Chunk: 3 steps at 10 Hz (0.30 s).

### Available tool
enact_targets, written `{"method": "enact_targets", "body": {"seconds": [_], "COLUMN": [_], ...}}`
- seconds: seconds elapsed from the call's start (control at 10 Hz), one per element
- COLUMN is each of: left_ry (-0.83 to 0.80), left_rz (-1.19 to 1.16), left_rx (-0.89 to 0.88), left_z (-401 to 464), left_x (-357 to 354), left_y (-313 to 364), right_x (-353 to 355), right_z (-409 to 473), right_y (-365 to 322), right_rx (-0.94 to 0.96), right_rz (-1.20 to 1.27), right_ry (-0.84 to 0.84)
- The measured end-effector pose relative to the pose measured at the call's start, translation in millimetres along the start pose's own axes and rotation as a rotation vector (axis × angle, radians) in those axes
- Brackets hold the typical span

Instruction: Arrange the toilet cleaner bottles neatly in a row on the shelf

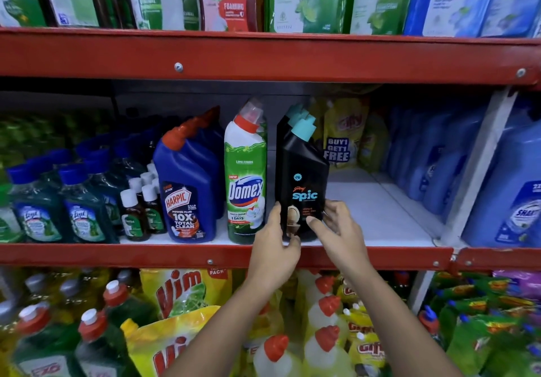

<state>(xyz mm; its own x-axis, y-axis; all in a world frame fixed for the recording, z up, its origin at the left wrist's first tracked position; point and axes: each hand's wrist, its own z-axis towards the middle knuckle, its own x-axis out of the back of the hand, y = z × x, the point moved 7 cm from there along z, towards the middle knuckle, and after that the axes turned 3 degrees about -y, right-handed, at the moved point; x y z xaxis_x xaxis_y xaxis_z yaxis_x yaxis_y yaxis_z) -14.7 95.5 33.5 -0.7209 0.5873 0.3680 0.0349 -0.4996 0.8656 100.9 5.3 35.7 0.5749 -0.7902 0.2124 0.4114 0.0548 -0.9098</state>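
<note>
Harpic bottle and Domex bottle stand left on the shelf; rows behind them are mostly hidden. Left hand and right hand loosely clasp the upright black Spic bottle at its base, fingers covering the lower label

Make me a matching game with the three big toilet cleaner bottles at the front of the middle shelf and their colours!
Bottles:
1. Harpic bottle
2. Domex bottle
3. Spic bottle

Colours:
A. Black with a teal cap
B. Blue with a red cap
C. Green and white with a red cap

Pairs: 1-B, 2-C, 3-A. The left hand and right hand are both on the Spic bottle.
</note>
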Motion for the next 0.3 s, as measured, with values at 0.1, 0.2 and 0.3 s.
{"method": "enact_targets", "body": {"seconds": [0.1, 0.2, 0.3], "left_ry": [-0.01, -0.024, 0.06], "left_rz": [0.017, 0.016, -0.022], "left_rx": [0.003, 0.005, -0.1], "left_z": [1, 0, -4], "left_x": [0, 3, 12], "left_y": [-1, 2, 26], "right_x": [0, -2, 6], "right_z": [1, -2, -6], "right_y": [0, -6, -32], "right_rx": [0.008, -0.002, 0.145], "right_rz": [-0.008, -0.085, -0.191], "right_ry": [0.012, 0.009, 0.125]}}
